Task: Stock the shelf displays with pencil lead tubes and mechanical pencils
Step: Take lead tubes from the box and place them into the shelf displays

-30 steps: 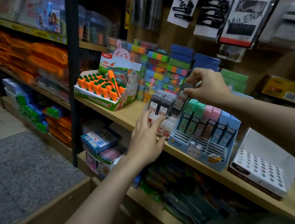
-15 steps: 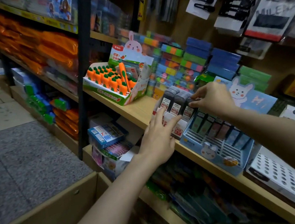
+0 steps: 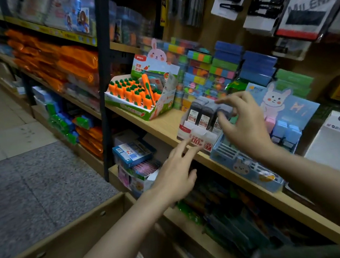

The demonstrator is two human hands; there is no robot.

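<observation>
A white display box (image 3: 196,139) with red price labels stands on the wooden shelf (image 3: 164,127). Three dark pencil lead tubes (image 3: 200,114) stand upright in it. My right hand (image 3: 244,126) hovers over the rightmost tube, with the fingers spread loosely around its top and the thumb in front of it. My left hand (image 3: 176,171) reaches up from below with straight fingers, and the fingertips touch the front of the white box.
A blue bunny display (image 3: 246,166) of pastel cases sits right of the white box, with a white carton (image 3: 338,151) beyond it. A carrot eraser box (image 3: 139,99) stands to the left by a black shelf post (image 3: 105,94). An open cardboard carton (image 3: 71,237) is below.
My right hand set the third tube into the white box and loosened its pinch. My left hand slid lower along the box front. The view shifted left and down.
</observation>
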